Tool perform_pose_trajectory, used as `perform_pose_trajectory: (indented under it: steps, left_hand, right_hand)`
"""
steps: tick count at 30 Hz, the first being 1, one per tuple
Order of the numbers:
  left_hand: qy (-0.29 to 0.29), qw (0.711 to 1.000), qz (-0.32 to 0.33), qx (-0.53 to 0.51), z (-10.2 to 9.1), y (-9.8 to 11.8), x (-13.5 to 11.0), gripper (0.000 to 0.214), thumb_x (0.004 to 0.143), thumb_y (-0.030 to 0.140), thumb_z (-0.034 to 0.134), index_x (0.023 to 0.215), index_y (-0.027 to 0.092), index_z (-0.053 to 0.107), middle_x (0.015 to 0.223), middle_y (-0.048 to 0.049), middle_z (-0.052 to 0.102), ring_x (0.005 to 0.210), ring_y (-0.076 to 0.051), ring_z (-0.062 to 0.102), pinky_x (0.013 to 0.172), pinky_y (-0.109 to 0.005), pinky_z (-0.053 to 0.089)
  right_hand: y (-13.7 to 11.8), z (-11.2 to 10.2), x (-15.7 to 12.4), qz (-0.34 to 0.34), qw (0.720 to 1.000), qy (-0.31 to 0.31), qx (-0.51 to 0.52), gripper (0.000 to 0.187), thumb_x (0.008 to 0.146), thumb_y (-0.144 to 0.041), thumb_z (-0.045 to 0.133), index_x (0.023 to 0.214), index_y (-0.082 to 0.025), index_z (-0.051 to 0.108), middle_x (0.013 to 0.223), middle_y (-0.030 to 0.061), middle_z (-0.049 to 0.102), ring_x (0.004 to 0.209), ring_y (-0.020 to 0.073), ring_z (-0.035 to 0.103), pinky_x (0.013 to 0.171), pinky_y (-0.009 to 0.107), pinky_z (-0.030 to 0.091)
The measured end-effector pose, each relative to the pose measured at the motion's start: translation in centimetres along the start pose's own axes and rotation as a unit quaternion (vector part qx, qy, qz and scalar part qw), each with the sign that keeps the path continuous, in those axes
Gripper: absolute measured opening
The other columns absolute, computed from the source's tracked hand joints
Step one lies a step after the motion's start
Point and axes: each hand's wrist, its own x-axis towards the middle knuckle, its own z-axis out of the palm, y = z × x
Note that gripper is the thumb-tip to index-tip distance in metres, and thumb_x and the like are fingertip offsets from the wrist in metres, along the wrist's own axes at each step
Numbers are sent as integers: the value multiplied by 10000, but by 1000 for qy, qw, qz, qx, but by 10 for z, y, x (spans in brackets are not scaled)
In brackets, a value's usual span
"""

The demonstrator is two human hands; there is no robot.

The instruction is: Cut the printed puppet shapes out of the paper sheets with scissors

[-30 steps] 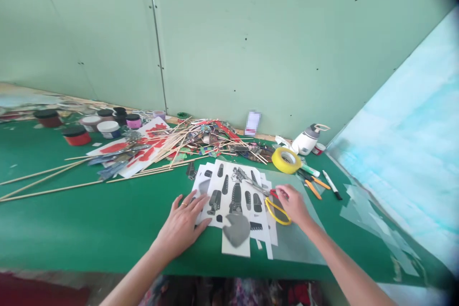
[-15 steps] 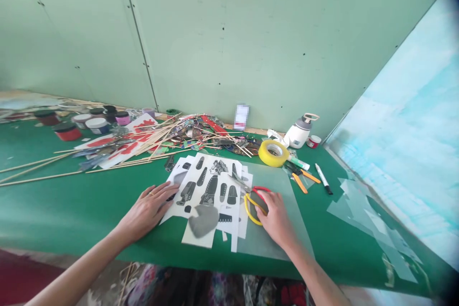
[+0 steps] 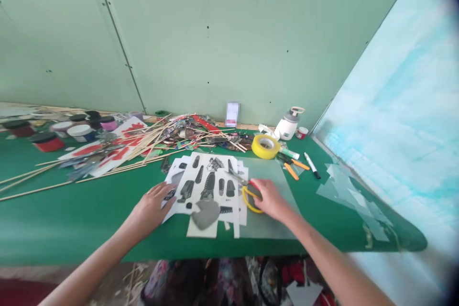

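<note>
My right hand (image 3: pixel 268 198) grips the scissors (image 3: pixel 253 197), which have red and yellow handles. Their blades point up and left over a white sheet (image 3: pixel 223 165) printed with dark puppet-like shapes. My left hand (image 3: pixel 152 204) lies with fingers stretched out at the left edge of the stacked papers, touching a small dark printed piece (image 3: pixel 169 194). A grey rounded cut-out (image 3: pixel 205 215) rests on the sheet's lower part. Under the right side of the papers is a translucent sheet (image 3: pixel 276 177).
Behind the papers are a yellow tape roll (image 3: pixel 265 147), orange-handled pliers (image 3: pixel 300 165) and a marker (image 3: pixel 311 165). Thin wooden sticks (image 3: pixel 143 146) and paint jars (image 3: pixel 81 133) spread along the left. Clear plastic scraps (image 3: pixel 353 193) lie on the right of the green table (image 3: pixel 89 220).
The view has turned, so most of the table's things appear further left. My right hand has closed more around the scissors' handles; my left hand stays at the papers' left edge.
</note>
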Motion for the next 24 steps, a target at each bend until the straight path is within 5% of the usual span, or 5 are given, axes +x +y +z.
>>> perform_pose_trajectory:
  steps: [6, 11, 13, 17, 24]
  left_hand:
    - [-24, 929, -135, -345, -16, 63, -69, 307, 797, 425, 631, 970, 193, 734, 1055, -111, 738, 1016, -297, 678, 906, -442, 549]
    - [-74, 634, -350, -686, -5, 91, -113, 221, 795, 205, 692, 989, 105, 727, 1184, -181, 711, 1141, -319, 657, 955, -413, 555]
    - [-61, 582, -370, -722, -1, 100, -111, 187, 832, 149, 631, 985, 68, 701, 1175, -220, 703, 1096, -311, 684, 962, -410, 559]
    - [-18, 531, -397, -749, 4, 114, -90, 132, 880, 64, 518, 925, 54, 642, 975, -231, 734, 941, -263, 738, 921, -383, 582]
    - [-9, 532, -376, -759, 15, 120, -55, 129, 894, 92, 523, 897, 67, 650, 791, -157, 742, 709, -212, 730, 716, -332, 615]
  right_hand:
    - [-3, -6, 14, 80, 989, -124, 14, 408, 951, -311, 632, 1335, -210, 542, 1277, 96, 603, 1086, 257, 623, 905, 468, 537]
    - [-17, -13, 24, 122, 977, -173, 17, 364, 962, -294, 623, 1307, -197, 565, 1282, 96, 611, 1064, 245, 644, 891, 457, 556]
    - [-20, -16, 26, 119, 976, -182, 23, 363, 961, -291, 626, 1304, -190, 567, 1281, 96, 614, 1064, 246, 647, 889, 457, 559]
    - [-18, -16, 27, 113, 975, -187, 39, 356, 961, -291, 627, 1295, -182, 573, 1267, 94, 623, 1053, 243, 653, 881, 452, 563]
    - [-5, -8, 25, 112, 976, -164, 93, 363, 956, -290, 632, 1297, -180, 571, 1279, 96, 616, 1079, 253, 643, 908, 474, 547]
